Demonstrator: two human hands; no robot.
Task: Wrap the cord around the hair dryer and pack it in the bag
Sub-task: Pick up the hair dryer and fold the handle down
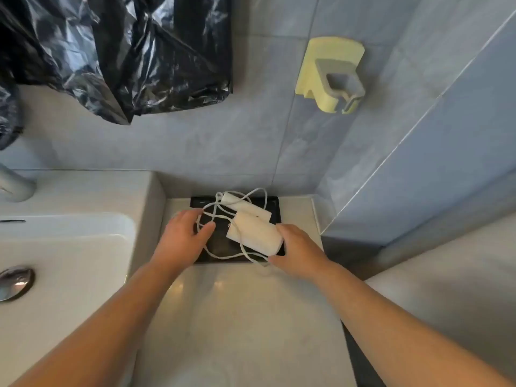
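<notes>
hands apart. left hand over loose loops of cord, grip on it unclear. right hand curled round near end of hair dryer, on black tray between both hands. black bag far beyond left hand.

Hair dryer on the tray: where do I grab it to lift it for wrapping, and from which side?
Grip the thick barrel of the hair dryer, coming from the right, where the right hand grips it. It lies flat on the black tray with that end bare, while the cord loops across the left side by the left hand.
</notes>
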